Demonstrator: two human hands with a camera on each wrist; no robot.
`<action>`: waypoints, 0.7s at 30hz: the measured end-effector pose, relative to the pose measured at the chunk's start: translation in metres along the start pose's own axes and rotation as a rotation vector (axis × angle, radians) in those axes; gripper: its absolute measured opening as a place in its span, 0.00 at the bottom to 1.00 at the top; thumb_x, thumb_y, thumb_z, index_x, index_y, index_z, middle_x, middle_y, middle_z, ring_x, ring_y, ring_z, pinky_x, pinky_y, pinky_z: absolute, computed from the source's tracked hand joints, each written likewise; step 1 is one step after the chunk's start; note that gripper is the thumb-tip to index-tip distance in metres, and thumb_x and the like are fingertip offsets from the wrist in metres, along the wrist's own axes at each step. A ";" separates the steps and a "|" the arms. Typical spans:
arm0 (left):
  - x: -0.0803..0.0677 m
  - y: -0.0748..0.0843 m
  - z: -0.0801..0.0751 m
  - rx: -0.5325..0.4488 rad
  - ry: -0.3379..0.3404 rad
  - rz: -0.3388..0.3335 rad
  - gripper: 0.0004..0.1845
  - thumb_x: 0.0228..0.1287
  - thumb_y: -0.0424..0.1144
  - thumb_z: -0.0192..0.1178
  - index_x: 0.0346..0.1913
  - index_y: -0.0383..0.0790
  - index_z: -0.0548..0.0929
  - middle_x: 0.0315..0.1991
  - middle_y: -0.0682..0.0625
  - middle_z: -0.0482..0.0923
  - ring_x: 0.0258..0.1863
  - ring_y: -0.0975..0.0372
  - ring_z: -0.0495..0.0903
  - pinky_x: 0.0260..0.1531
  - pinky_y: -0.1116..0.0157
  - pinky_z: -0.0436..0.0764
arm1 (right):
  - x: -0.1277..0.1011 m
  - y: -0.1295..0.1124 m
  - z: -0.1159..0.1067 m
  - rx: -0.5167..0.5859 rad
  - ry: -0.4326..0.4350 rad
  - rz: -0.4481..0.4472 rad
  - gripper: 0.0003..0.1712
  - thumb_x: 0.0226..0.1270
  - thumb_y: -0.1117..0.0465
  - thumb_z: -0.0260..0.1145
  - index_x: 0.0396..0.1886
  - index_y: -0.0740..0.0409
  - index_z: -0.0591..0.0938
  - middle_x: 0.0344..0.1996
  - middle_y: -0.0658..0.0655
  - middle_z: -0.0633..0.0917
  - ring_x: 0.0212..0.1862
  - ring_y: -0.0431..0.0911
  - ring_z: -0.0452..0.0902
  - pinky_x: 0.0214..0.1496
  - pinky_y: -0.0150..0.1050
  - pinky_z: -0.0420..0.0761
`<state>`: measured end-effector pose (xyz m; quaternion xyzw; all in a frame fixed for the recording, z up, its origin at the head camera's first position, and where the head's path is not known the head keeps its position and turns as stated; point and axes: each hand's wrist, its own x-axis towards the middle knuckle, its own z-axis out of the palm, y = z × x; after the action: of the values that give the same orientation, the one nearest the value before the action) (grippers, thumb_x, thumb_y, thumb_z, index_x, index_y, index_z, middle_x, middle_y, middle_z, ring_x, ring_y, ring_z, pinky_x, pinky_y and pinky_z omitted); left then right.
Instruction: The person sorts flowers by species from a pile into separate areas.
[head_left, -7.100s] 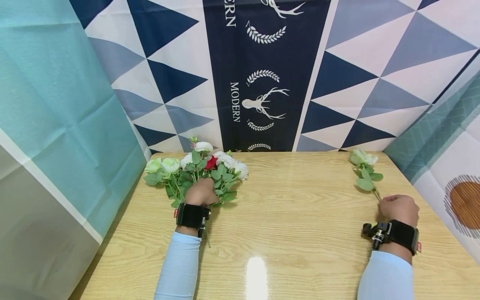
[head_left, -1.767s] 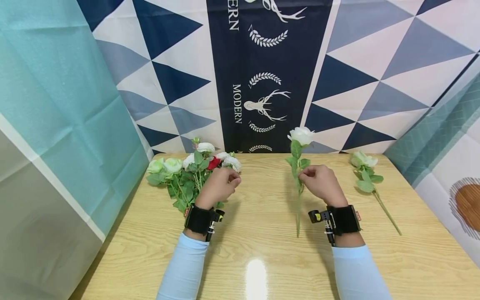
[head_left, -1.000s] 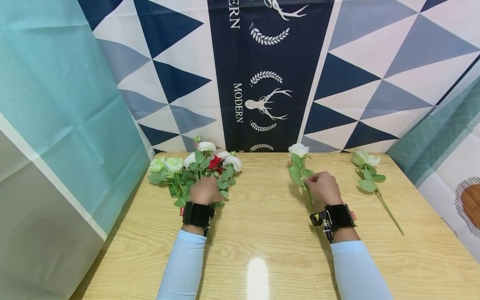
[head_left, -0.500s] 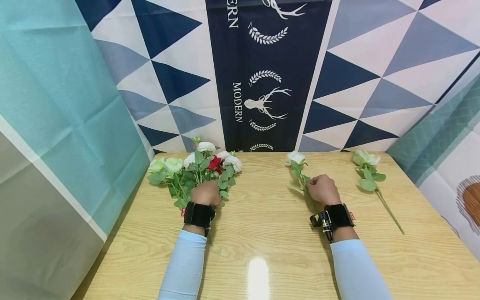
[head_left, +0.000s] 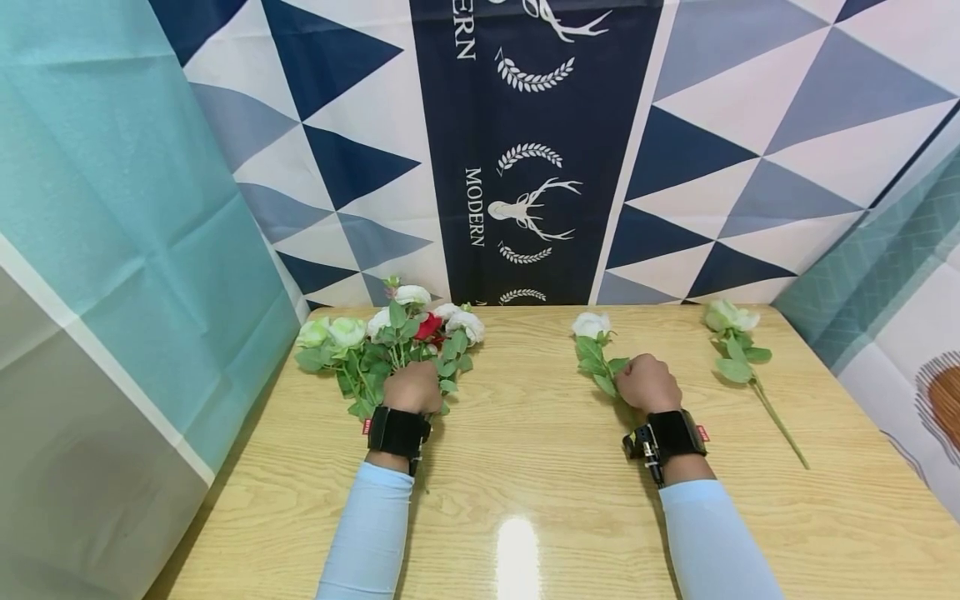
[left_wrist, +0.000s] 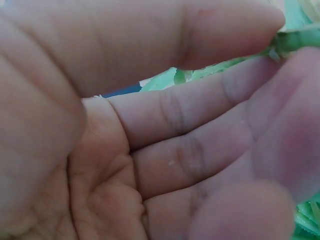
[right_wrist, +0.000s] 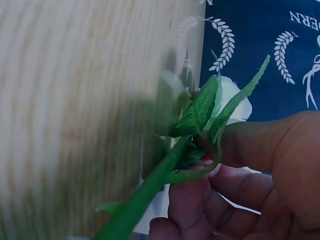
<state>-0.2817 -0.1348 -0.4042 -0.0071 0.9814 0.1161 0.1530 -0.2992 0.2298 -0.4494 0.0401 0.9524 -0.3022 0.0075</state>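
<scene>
A bunch of white, pale green and red roses (head_left: 390, 333) lies at the back left of the wooden table (head_left: 525, 425). My left hand (head_left: 411, 387) rests on its stems; in the left wrist view the thumb and fingers pinch one green stem (left_wrist: 296, 40). My right hand (head_left: 648, 382) grips the stem of a single white rose (head_left: 590, 324), which lies low on the table with its bloom pointing away from me. In the right wrist view the fingers (right_wrist: 200, 200) curl round that rose's green stem (right_wrist: 150, 192) just below the leaves.
A second single pale rose (head_left: 727, 317) lies at the back right, its stem running toward the right front. Patterned cloth walls stand close behind and on both sides of the table.
My right hand has brought the white rose down from upright until it lies on the table. My left hand has stayed on the bunch.
</scene>
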 end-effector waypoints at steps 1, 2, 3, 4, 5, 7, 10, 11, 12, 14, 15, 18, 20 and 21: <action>0.000 0.000 0.000 -0.001 0.000 0.001 0.03 0.64 0.30 0.63 0.32 0.38 0.83 0.28 0.43 0.79 0.25 0.51 0.76 0.25 0.55 0.71 | -0.001 0.000 0.000 0.000 0.008 -0.006 0.27 0.73 0.62 0.54 0.10 0.47 0.61 0.10 0.46 0.58 0.14 0.43 0.56 0.20 0.36 0.56; 0.000 0.000 0.000 -0.003 0.000 0.002 0.03 0.64 0.30 0.63 0.32 0.38 0.83 0.27 0.43 0.79 0.25 0.51 0.76 0.25 0.55 0.71 | -0.001 0.000 -0.001 0.001 0.017 -0.012 0.27 0.73 0.62 0.55 0.10 0.47 0.61 0.10 0.47 0.58 0.14 0.43 0.56 0.20 0.36 0.56; 0.000 0.000 0.000 -0.006 -0.001 0.002 0.03 0.64 0.30 0.63 0.32 0.38 0.83 0.27 0.43 0.79 0.25 0.51 0.76 0.25 0.55 0.72 | -0.002 -0.001 -0.001 0.003 0.023 -0.015 0.28 0.73 0.62 0.55 0.10 0.48 0.61 0.10 0.47 0.58 0.14 0.43 0.56 0.20 0.36 0.56; 0.000 0.000 0.000 -0.010 0.001 0.003 0.03 0.65 0.30 0.63 0.32 0.38 0.83 0.28 0.43 0.79 0.25 0.51 0.76 0.25 0.55 0.72 | -0.003 -0.001 -0.002 0.006 0.028 -0.021 0.28 0.73 0.62 0.55 0.10 0.48 0.61 0.11 0.47 0.57 0.14 0.43 0.55 0.20 0.36 0.56; -0.001 0.000 0.000 -0.018 0.002 0.003 0.04 0.65 0.30 0.63 0.32 0.37 0.82 0.28 0.43 0.79 0.25 0.51 0.76 0.25 0.56 0.72 | -0.003 -0.002 -0.003 0.008 0.031 -0.024 0.28 0.73 0.61 0.55 0.11 0.48 0.61 0.11 0.46 0.57 0.15 0.42 0.55 0.20 0.36 0.55; -0.001 -0.001 0.001 -0.037 0.000 0.006 0.05 0.66 0.30 0.62 0.31 0.37 0.83 0.27 0.43 0.80 0.23 0.51 0.76 0.23 0.57 0.73 | -0.004 -0.002 -0.005 0.013 0.032 -0.028 0.28 0.73 0.62 0.55 0.11 0.48 0.60 0.11 0.46 0.56 0.15 0.42 0.53 0.21 0.36 0.54; -0.001 -0.001 0.001 -0.074 0.004 0.017 0.05 0.66 0.29 0.61 0.31 0.36 0.83 0.24 0.44 0.78 0.20 0.54 0.74 0.20 0.59 0.72 | -0.007 -0.003 -0.010 0.030 0.036 -0.043 0.27 0.73 0.61 0.55 0.11 0.48 0.60 0.11 0.46 0.56 0.16 0.41 0.50 0.21 0.35 0.53; -0.001 -0.001 0.001 -0.085 0.005 0.021 0.06 0.67 0.28 0.60 0.31 0.35 0.83 0.21 0.44 0.76 0.18 0.55 0.72 0.19 0.60 0.71 | -0.008 -0.003 -0.012 0.033 0.041 -0.046 0.27 0.73 0.61 0.54 0.10 0.48 0.61 0.11 0.46 0.56 0.16 0.41 0.50 0.21 0.35 0.53; -0.001 -0.002 0.001 -0.094 0.006 0.025 0.06 0.67 0.28 0.59 0.31 0.35 0.83 0.19 0.46 0.73 0.16 0.56 0.70 0.18 0.61 0.69 | -0.009 -0.004 -0.014 0.038 0.044 -0.051 0.28 0.73 0.61 0.55 0.10 0.48 0.62 0.10 0.46 0.57 0.16 0.41 0.50 0.21 0.36 0.53; -0.001 -0.001 0.000 -0.108 0.012 0.030 0.06 0.67 0.27 0.58 0.32 0.34 0.83 0.18 0.46 0.70 0.15 0.57 0.67 0.17 0.62 0.67 | -0.010 -0.005 -0.019 0.048 0.050 -0.061 0.28 0.75 0.58 0.57 0.11 0.50 0.65 0.10 0.47 0.61 0.15 0.42 0.53 0.20 0.36 0.55; -0.001 -0.001 0.000 -0.113 0.013 0.033 0.06 0.68 0.26 0.58 0.33 0.34 0.83 0.17 0.46 0.70 0.14 0.58 0.66 0.16 0.62 0.67 | -0.011 -0.006 -0.021 0.050 0.054 -0.060 0.27 0.76 0.57 0.57 0.11 0.51 0.68 0.10 0.48 0.63 0.15 0.43 0.56 0.20 0.37 0.56; -0.002 -0.001 -0.001 -0.118 0.017 0.051 0.06 0.67 0.25 0.57 0.35 0.32 0.83 0.18 0.45 0.72 0.14 0.58 0.67 0.16 0.62 0.68 | -0.012 -0.007 -0.025 0.057 0.065 -0.064 0.25 0.77 0.54 0.59 0.16 0.55 0.76 0.12 0.49 0.68 0.16 0.45 0.61 0.19 0.38 0.61; -0.003 0.000 -0.001 -0.121 0.020 0.075 0.06 0.66 0.23 0.56 0.34 0.32 0.83 0.18 0.45 0.72 0.13 0.58 0.67 0.15 0.63 0.68 | -0.013 -0.009 -0.028 0.064 0.077 -0.066 0.25 0.78 0.53 0.58 0.18 0.56 0.77 0.12 0.50 0.69 0.16 0.45 0.62 0.19 0.38 0.61; -0.003 0.000 -0.002 -0.123 0.023 0.090 0.08 0.66 0.22 0.56 0.32 0.32 0.83 0.17 0.46 0.70 0.13 0.59 0.65 0.15 0.63 0.66 | -0.014 -0.010 -0.029 0.069 0.081 -0.067 0.25 0.78 0.53 0.58 0.18 0.56 0.77 0.12 0.49 0.69 0.16 0.45 0.62 0.19 0.38 0.61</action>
<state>-0.2796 -0.1350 -0.4018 0.0264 0.9734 0.1831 0.1356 -0.2859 0.2373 -0.4194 0.0208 0.9418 -0.3328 -0.0424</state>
